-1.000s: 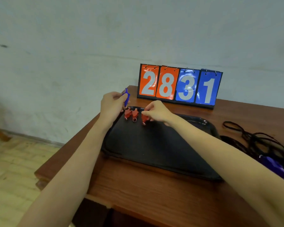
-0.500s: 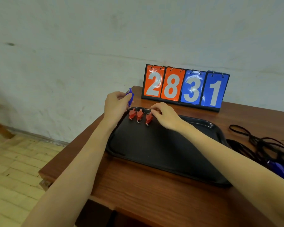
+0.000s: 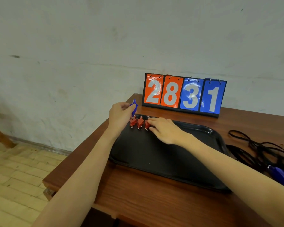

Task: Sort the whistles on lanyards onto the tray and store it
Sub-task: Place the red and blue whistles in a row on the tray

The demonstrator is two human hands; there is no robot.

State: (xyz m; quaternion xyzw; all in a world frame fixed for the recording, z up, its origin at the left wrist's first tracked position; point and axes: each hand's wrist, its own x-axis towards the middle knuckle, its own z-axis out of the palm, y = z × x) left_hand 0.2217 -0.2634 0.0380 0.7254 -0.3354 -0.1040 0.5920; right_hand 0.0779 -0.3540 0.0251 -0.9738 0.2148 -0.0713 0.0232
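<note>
Wooden table (image 3: 154,202) bearing black tray (image 3: 162,159), flip scoreboard (image 3: 184,94), tangled black cords (image 3: 261,149), probably lanyards.

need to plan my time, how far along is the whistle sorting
Done: three red whistles sit in a row at the far left corner of the black tray. In hand: the left hand holds a blue whistle; the right hand touches the rightmost red one. Left: the tangled black lanyards and another blue whistle beside the tray, then storing it.
</note>
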